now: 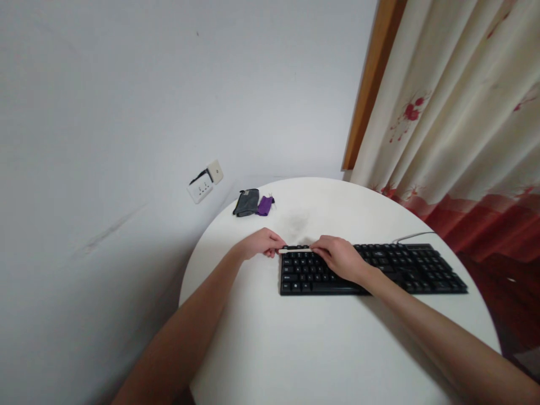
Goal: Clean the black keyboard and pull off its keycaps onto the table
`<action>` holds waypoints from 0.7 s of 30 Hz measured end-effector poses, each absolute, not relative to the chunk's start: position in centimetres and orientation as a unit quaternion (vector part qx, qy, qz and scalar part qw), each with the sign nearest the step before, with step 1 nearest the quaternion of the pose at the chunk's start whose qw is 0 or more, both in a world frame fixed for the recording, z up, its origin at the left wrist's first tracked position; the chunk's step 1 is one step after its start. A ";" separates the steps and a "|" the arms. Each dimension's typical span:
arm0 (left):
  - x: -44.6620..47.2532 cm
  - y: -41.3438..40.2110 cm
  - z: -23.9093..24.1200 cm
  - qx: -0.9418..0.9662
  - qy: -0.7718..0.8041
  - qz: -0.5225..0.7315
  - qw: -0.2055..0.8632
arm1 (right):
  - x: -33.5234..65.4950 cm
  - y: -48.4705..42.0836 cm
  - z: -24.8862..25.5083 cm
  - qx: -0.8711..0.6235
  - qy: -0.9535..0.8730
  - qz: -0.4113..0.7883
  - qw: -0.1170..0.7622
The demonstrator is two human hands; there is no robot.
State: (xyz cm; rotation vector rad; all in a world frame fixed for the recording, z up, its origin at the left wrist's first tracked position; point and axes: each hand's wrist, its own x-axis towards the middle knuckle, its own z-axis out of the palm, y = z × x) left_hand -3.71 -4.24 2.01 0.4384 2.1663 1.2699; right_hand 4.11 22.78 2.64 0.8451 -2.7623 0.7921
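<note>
Head view: my left hand (262, 243) and right hand (337, 257) pinch a pale strip (294, 251) over the keyboard (394, 266), seemingly positioning it; next needs steadiness.

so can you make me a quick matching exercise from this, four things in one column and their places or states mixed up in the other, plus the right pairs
Column one:
1. thin pale stick
2. computer keyboard
3. dark grey pouch
4. flowered curtain

Column two:
a. beside a purple cloth
b. hanging at the picture's right
c. black, with a cable
d. held by left hand and right hand

Pairs: 1-d, 2-c, 3-a, 4-b
</note>
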 end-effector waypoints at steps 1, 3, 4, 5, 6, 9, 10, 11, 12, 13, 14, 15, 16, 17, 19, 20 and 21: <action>-3.7 -4.3 2.0 0.166 0.814 0.475 0.291 | 4.0 22.5 2.8 0.280 -0.923 0.253 0.072; -3.8 -4.3 1.9 0.165 0.815 0.473 0.291 | 4.0 22.1 3.0 0.275 -0.931 0.229 0.071; -3.8 -4.3 1.9 0.164 0.816 0.472 0.291 | 4.0 21.9 3.2 0.274 -0.934 0.218 0.070; -3.8 -4.3 1.8 0.163 0.816 0.472 0.291 | 4.1 21.7 3.3 0.273 -0.937 0.208 0.069; -3.9 -4.3 1.7 0.161 0.816 0.473 0.290 | 4.2 21.7 3.4 0.274 -0.938 0.202 0.068; -3.9 -4.3 1.7 0.152 0.816 0.477 0.290 | 4.4 21.9 3.7 0.274 -0.938 0.201 0.068; -3.8 -4.2 1.7 0.149 0.816 0.477 0.290 | 4.5 22.1 3.7 0.272 -0.938 0.202 0.069; -3.8 -4.2 1.8 0.147 0.816 0.477 0.290 | 4.5 22.5 3.8 0.270 -0.939 0.202 0.071; -3.8 -4.2 1.9 0.147 0.816 0.477 0.291 | 4.5 22.8 3.8 0.268 -0.939 0.202 0.071; -3.7 -4.1 2.0 0.147 0.815 0.478 0.292 | 4.5 23.3 3.8 0.266 -0.940 0.203 0.071; -3.7 -4.1 2.1 0.146 0.815 0.479 0.291 | 4.5 23.8 3.7 0.265 -0.940 0.204 0.069; -3.6 -4.0 2.2 0.145 0.815 0.481 0.290 | 4.5 24.2 3.6 0.264 -0.939 0.207 0.068; -3.6 -4.0 2.3 0.143 0.815 0.481 0.289 | 4.5 24.6 3.5 0.263 -0.939 0.212 0.068; -3.6 -4.0 2.4 0.141 0.816 0.481 0.288 | 4.5 25.0 3.4 0.262 -0.938 0.217 0.069; -3.5 -3.9 2.5 0.135 0.818 0.479 0.288 | 4.6 25.4 3.1 0.259 -0.936 0.229 0.071; -3.4 -3.9 2.5 0.134 0.819 0.478 0.289 | 4.7 25.4 2.9 0.257 -0.935 0.234 0.072; -3.4 -3.9 2.5 0.134 0.819 0.477 0.290 | 4.8 25.5 2.8 0.256 -0.934 0.236 0.074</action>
